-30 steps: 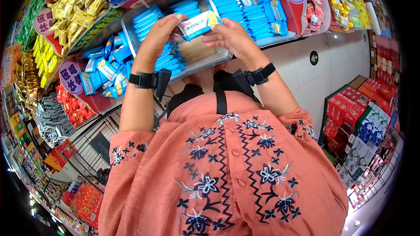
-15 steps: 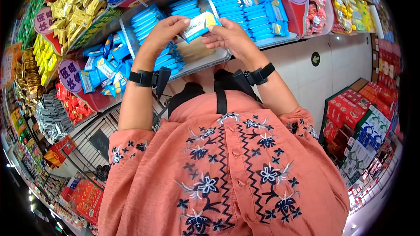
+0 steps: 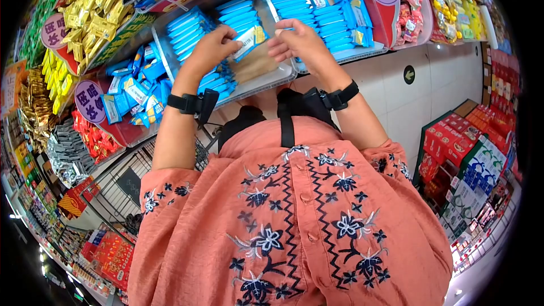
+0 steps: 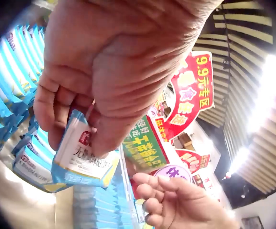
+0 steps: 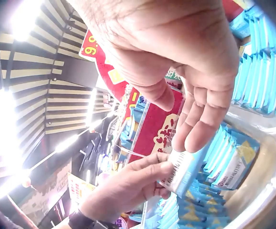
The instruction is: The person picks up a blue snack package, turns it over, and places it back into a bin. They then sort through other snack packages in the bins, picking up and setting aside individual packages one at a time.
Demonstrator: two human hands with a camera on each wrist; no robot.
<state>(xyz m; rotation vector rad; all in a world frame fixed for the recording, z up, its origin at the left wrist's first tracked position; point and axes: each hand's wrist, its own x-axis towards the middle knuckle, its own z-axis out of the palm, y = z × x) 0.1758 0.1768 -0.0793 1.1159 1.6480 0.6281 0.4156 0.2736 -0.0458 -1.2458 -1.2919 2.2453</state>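
Observation:
My left hand [image 3: 211, 51] pinches one end of a blue and white snack packet [image 3: 250, 44] over a clear bin section. In the left wrist view, the thumb and fingers hold the packet [image 4: 87, 155], its printed white face showing. To its right, my right hand [image 3: 304, 45] holds nothing, fingers loosely bent and a small gap from the packet's yellow-cornered end. From the right wrist, the fingertips of the right hand [image 5: 190, 105] overlap the packet's upper end. Stacked blue packets [image 3: 237, 10] stand just behind the held one, in the same section.
More rows of blue packets [image 3: 289, 3] fill the neighbouring sections, split by a clear divider [image 3: 266, 0]. Loose packets [image 3: 136, 90] lie in a bin at left, below yellow-wrapped snacks [image 3: 99, 5]. A wire cart [image 3: 122, 164] stands at my left; red boxes [image 3: 450, 136] sit at right.
Both hands held the packet before; the right hand has let go and drawn slightly away. With the left hand, the packet has moved slightly down toward the stacked packets.

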